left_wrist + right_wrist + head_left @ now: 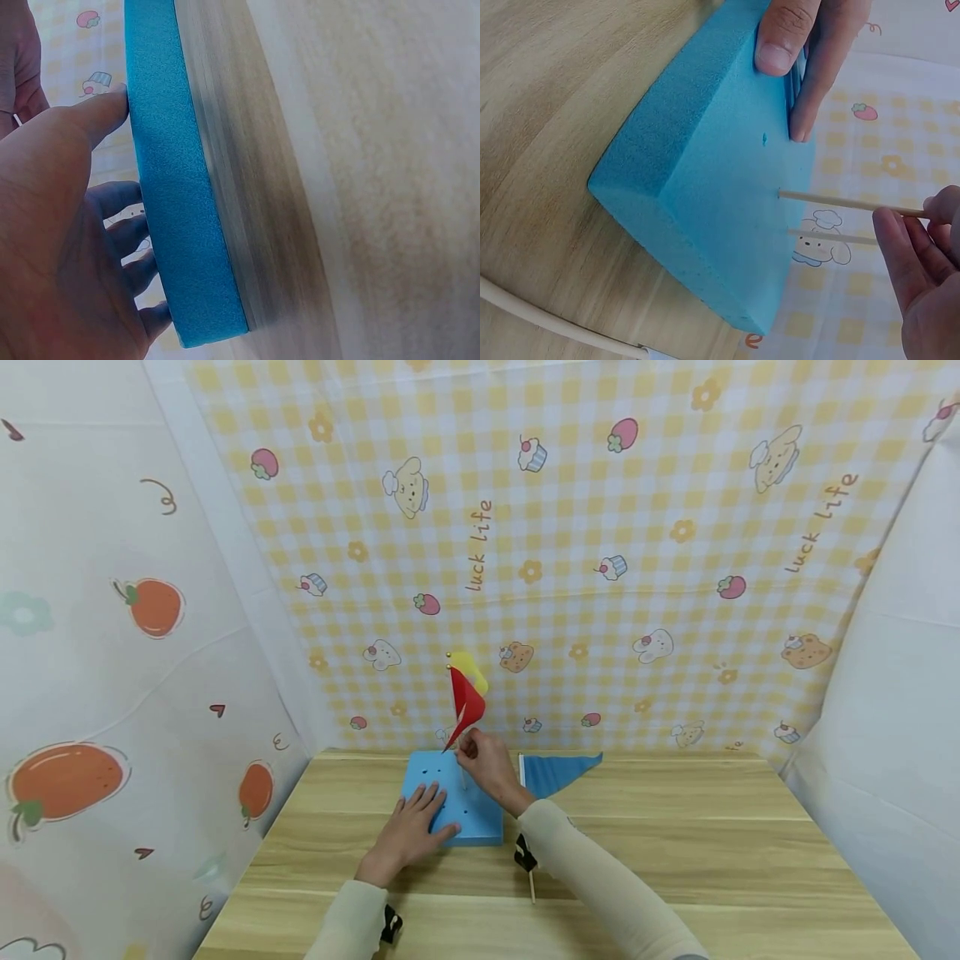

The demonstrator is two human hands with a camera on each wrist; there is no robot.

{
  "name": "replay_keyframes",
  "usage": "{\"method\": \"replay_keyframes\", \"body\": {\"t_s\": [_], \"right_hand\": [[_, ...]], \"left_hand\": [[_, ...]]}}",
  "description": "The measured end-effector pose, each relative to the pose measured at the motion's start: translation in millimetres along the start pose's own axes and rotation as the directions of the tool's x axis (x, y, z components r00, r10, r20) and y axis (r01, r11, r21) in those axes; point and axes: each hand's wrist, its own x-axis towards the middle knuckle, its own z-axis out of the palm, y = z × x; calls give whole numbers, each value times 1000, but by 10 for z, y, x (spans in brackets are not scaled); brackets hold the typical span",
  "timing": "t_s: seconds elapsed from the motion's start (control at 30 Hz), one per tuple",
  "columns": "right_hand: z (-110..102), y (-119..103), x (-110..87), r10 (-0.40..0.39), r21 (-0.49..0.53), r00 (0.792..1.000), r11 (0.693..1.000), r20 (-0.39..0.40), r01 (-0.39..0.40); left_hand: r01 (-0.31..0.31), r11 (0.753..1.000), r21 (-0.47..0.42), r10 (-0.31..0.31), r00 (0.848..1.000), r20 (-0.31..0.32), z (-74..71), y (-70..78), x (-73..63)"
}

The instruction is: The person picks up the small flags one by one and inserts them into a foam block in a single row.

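Note:
A blue foam block [480, 822] with small holes in its top lies near the back of the table. My left hand [414, 828] rests on its left side with fingers spread; in the left wrist view the fingertips touch the block's face. Over the block, my right hand [491, 767] pinches a thin wooden stick [832, 201] between thumb and fingers, its lower end in the foam. A second stick [829, 236] stands beside it. Above the hand are a red flag [467, 700] and, behind it, a yellow flag [468, 670]; the pinched stick appears to be the red one's.
A blue pennant flag [557, 774] lies on the wooden table [697, 835] right of the block, its stick [533, 889] partly hidden by my right arm. A yellow checked cloth [570, 510] hangs behind the table, with white cloths at both sides.

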Motion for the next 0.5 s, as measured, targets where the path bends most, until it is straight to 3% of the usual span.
{"method": "replay_keyframes", "body": {"t_s": [0.5], "right_hand": [[-41, -9, -7, 31, 8, 999, 1000, 10, -31]], "left_hand": [[-1, 1000, 5, 1, 1000, 0, -1, -8, -3]]}}
